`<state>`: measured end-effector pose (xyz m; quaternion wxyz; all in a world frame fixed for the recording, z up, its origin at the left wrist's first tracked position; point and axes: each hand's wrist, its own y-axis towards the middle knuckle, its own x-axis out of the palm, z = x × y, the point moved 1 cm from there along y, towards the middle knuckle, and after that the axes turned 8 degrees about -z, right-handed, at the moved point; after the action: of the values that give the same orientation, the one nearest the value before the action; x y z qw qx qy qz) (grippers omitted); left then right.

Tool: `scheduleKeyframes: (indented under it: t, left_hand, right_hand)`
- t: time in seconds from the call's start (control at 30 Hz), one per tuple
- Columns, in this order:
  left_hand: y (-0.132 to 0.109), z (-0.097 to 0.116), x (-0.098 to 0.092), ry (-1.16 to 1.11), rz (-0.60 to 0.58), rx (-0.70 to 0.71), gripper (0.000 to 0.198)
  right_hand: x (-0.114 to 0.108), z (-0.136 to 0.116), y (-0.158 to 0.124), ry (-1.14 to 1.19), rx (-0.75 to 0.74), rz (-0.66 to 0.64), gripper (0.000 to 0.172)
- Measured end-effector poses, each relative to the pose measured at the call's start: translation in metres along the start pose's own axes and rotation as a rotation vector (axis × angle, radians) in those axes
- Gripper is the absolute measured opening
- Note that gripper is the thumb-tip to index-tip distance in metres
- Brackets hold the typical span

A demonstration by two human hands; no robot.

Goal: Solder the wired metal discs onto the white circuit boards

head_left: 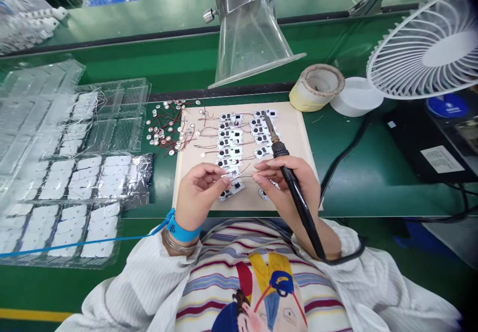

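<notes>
My right hand [295, 182] is closed around a black soldering iron [297, 192], its metal tip pointing up and away over the boards. The thumb and fingertips of that hand also pinch the end of a thin wire [245, 176]. My left hand [199, 190] is closed in a pinch at the wire's other side, seemingly on a small round disc mostly covered by the fingertips. Under and between the hands lie small white circuit boards [231, 191], set in two columns on a beige mat [287, 172]. Red-wired leads run from several boards.
Loose wired discs [160, 135] lie in a heap left of the mat. Clear plastic trays [123, 118] of white boards fill the left side. A clear fume hood [254, 48] hangs above. Tape roll [317, 88], white lid [356, 97], fan [429, 48] and black box [421, 148] stand right.
</notes>
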<state>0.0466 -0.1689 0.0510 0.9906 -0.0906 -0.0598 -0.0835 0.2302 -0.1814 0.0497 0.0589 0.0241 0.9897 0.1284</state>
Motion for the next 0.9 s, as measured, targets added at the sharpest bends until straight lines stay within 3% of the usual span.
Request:
scheduleKeyframes:
  t: [0.1, 0.3, 0.57, 0.9]
  left_hand:
    - [0.0, 0.001, 0.0, 0.007, -0.029, 0.016, 0.015]
    - [-0.002, 0.013, 0.003, 0.174, -0.221, -0.014, 0.012]
    - [-0.004, 0.015, 0.003, 0.449, -0.209, 0.098, 0.008]
    - [-0.011, 0.018, -0.005, 0.7, -0.315, 0.22, 0.007]
  right_hand:
    - [0.0, 0.001, 0.0, 0.025, -0.024, -0.029, 0.026]
    - [0.001, 0.001, -0.002, 0.035, -0.055, -0.108, 0.027]
    - [0.002, 0.001, -0.005, -0.021, -0.07, -0.155, 0.028]
    - [0.007, 0.0, -0.01, -0.019, -0.045, -0.214, 0.034]
